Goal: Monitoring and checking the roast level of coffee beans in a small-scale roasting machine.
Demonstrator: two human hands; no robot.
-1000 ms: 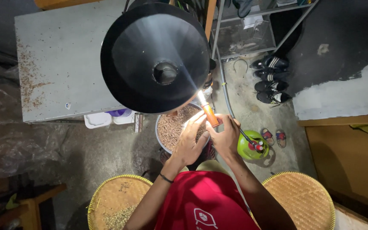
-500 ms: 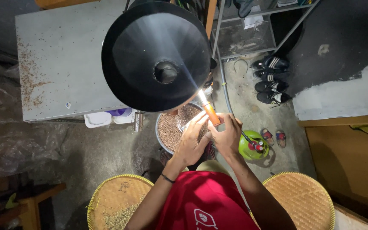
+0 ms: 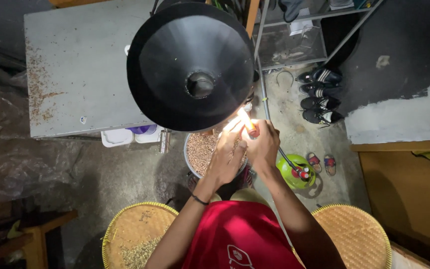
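Both my hands are raised just under a large black lamp shade (image 3: 190, 65). My right hand (image 3: 265, 147) grips a small orange stick-like tool (image 3: 247, 123) that glows brightly at its upper end. My left hand (image 3: 227, 157) is cupped next to it, fingers up against the glowing tip; whether it holds anything I cannot tell. Below the hands stands a round metal pot (image 3: 190, 162) filled with brownish grains.
A grey metal table (image 3: 75, 69) dusted with husks lies at upper left. Two woven yellow trays (image 3: 130, 234) (image 3: 359, 234) flank my legs. A green gas canister (image 3: 297, 172) with a hose, shoes (image 3: 319, 97) and a wire shelf (image 3: 294, 40) are at right.
My view has shifted slightly; the lamp shade and hands sit a little lower in frame. The hands stay together on the glowing tool.
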